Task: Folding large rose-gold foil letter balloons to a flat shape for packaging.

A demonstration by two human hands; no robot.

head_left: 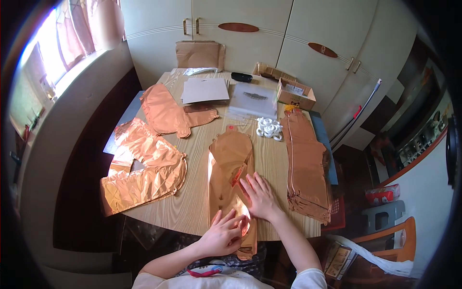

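Note:
A flat rose-gold foil balloon (230,150) lies lengthwise on the table before me, its lower end hanging over the near edge. Part of its right side is folded inward, and the foil there shines. My right hand (261,197) rests on that right side, fingers spread flat. Lower down, my left hand (222,236) touches the foil with its fingers apart and bent; its fingertips are close to the folded part. Beside them to the right lies a stack of flat rose-gold foil balloons (308,166). Crumpled foil balloons (151,180) and a smoother foil piece (163,111) lie to the left.
Toward the back of the wooden table (195,159) are grey-white sheets (205,90), clear plastic bags (252,100), white rings (269,129), a black object (241,77) and an open cardboard box (296,93). A wooden chair (408,243) stands at the right.

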